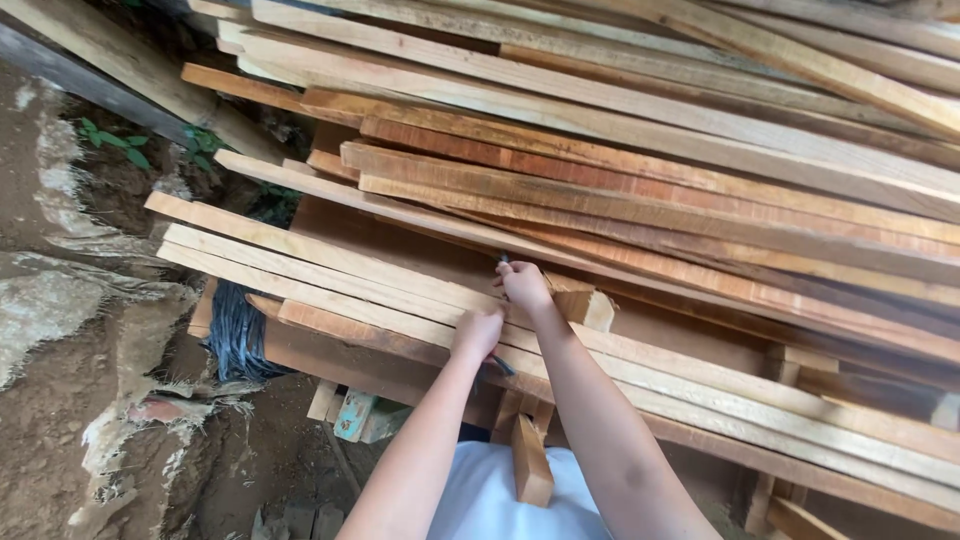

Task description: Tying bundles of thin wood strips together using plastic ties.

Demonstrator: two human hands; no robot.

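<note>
A big stack of long sawn wooden planks (640, 180) fills the view, lying slanted from upper left to lower right. My left hand (477, 334) rests fisted on a pale plank (330, 270) at the stack's near edge, with a dark thin object poking out beneath it. My right hand (524, 284) is just beyond, closed around a small dark tool (503, 259) whose tip shows above the fingers, against the same planks. A short wooden block (590, 303) sits right beside my right hand. What the left hand grips is too hidden to name.
Bare dirt ground (60, 400) with torn sacking lies at left. A dark bundle (238, 335) sits under the plank ends. Small wood offcuts (530, 462) and a pale green block (355, 415) lie below the stack. Green weeds (115, 140) grow at upper left.
</note>
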